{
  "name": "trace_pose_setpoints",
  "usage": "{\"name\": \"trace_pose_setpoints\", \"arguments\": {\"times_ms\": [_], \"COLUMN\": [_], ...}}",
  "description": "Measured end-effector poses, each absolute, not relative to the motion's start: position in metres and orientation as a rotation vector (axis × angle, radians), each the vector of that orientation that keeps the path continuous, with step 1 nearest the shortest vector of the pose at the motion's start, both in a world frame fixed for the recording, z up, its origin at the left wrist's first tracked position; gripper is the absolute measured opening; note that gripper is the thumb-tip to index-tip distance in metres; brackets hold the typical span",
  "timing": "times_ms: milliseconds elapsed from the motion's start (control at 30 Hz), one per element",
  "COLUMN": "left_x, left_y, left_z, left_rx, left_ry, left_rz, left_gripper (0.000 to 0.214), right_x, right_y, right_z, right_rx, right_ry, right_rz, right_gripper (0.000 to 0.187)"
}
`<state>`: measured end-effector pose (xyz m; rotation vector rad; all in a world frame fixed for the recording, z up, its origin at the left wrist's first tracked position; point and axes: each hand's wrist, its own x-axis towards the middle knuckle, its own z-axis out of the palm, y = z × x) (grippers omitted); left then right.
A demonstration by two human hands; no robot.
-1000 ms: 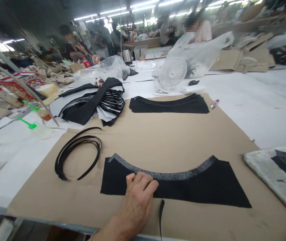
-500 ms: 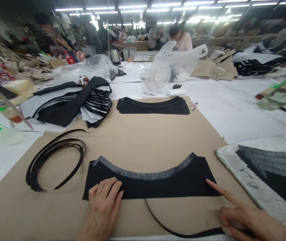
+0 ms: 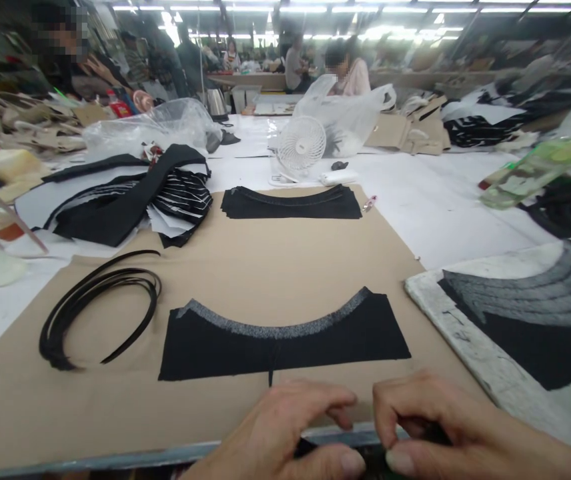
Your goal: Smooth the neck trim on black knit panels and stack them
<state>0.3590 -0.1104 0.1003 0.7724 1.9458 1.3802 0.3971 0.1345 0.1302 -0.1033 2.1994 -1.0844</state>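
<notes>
A black fabric piece lies flat on the brown sheet, its curved upper edge banded in speckled grey. A thin black strip crosses the lower middle of the fabric and disappears behind my left hand. That hand is at the table's front edge, its thumb apart from the bent fingers, with something dark partly visible beneath it. Just to its right, my right hand is closed in a pinch, with the dark strip partly visible between thumb and fingers. At the left rests a coil of black strips.
Farther back on the brown sheet sits a stack of black curved pieces. A pale board holding grey-banded black pieces is at right. Behind are a white fan, plastic bags, a fabric pile and several people.
Both hands have left the black fabric and come together at the table's front edge. The strip's end now lies over the fabric's lower middle. The view has shifted slightly.
</notes>
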Motion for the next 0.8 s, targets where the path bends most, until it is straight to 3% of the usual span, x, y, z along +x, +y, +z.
{"name": "trace_pose_setpoints", "arguments": {"times_ms": [67,200,600,800], "left_x": [0.359,0.356,0.318,0.300], "left_y": [-0.104,-0.110,-0.115,-0.113], "left_z": [0.106,0.102,0.086,0.073], "left_rx": [0.584,0.325,0.222,0.200], "left_ry": [1.800,1.961,2.457,2.572], "left_rz": [1.290,1.238,0.900,0.755], "left_gripper": [0.020,0.015,0.014,0.014], "right_x": [0.385,0.375,0.342,0.322], "right_y": [0.130,0.126,0.079,0.066], "right_z": [0.133,0.118,0.094,0.085], "right_rx": [-0.076,-0.067,-0.097,-0.040], "right_ry": [2.071,2.098,2.595,2.669], "right_rz": [-1.162,-1.202,-0.715,-0.506], "right_gripper": [0.026,0.027,0.017,0.021]}}
